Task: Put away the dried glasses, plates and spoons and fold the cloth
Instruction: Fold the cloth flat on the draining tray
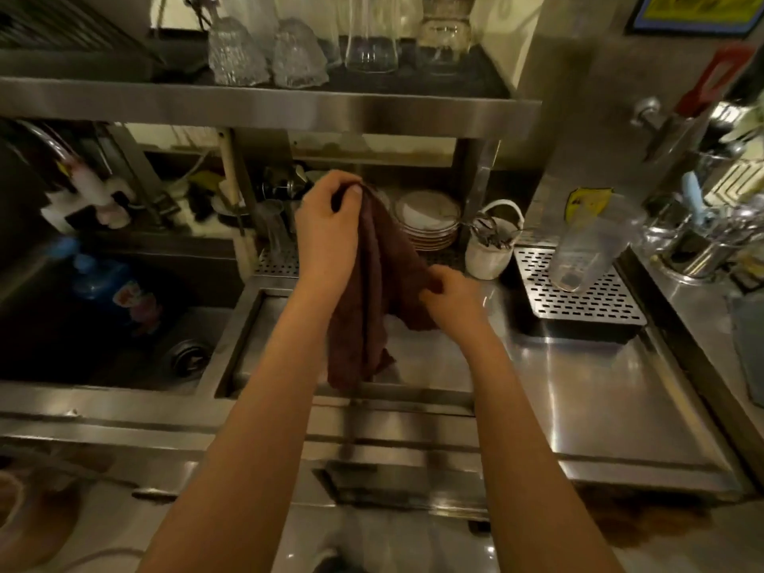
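A dark brown cloth hangs bunched in the air above the steel counter. My left hand pinches its top corner, held high. My right hand grips a lower edge of the same cloth on the right. Behind the cloth a stack of white plates stands under the shelf. A white cup beside the plates holds several spoons. Upturned glasses stand in a row on the upper steel shelf.
A deep sink with a blue bottle lies at the left. A perforated drip tray carries a clear plastic jug at the right. Metal utensil holders crowd the far right edge.
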